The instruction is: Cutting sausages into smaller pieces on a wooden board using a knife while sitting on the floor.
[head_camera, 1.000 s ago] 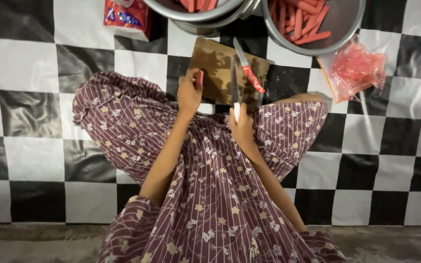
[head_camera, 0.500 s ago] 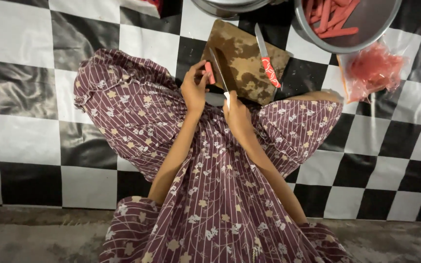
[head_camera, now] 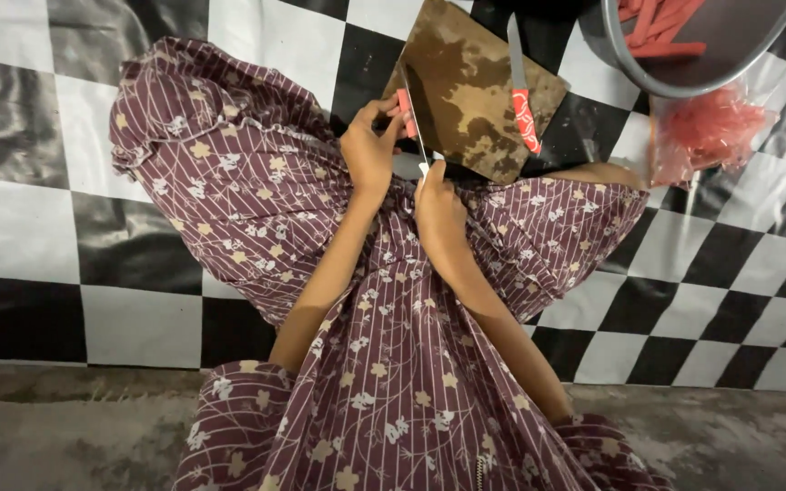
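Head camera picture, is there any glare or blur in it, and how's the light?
Head view: soft, even light, dimmer toward the lower edge; pale glare streaks on the glossy checkered floor sheet; the cutting board, left hand and right hand holding the knife look fairly sharp; the metal bowl is cut off at the top edge; lines bend slightly near the corners.

Even, fairly bright indoor light from above, soft shadows under the arms and knees, white glare streaks on the glossy checkered floor sheet (head_camera: 38, 227), mild wide-angle bending at the edges, slight softness overall, colours saturated
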